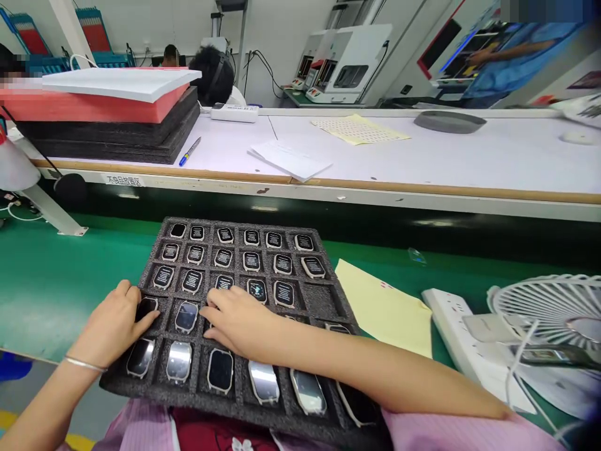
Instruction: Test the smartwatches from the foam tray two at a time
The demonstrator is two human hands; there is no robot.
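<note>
A dark grey foam tray [157,341] full of square smartwatch bodies without straps lies before me, tilted, its near edge by my lap. My left hand [117,319] is at the tray's left edge, fingers curled and thumb against a dark-screened smartwatch [147,305] in the fourth row. Reaching across the tray, my right hand [241,319] has its fingers bent around a smartwatch in the same row, mostly hidden under the hand. Between the hands sits a smartwatch with a blank screen [186,317]. Farther rows mostly show lit text; one smartwatch [256,290] shows a coloured dial.
A yellow sheet [385,310], a white power strip [469,338] and a white fan [554,313] lie right of the tray. Above runs a white shelf [366,163] with stacked foam sheets [117,134], a pen [190,152] and papers [291,160]. Other people are beyond.
</note>
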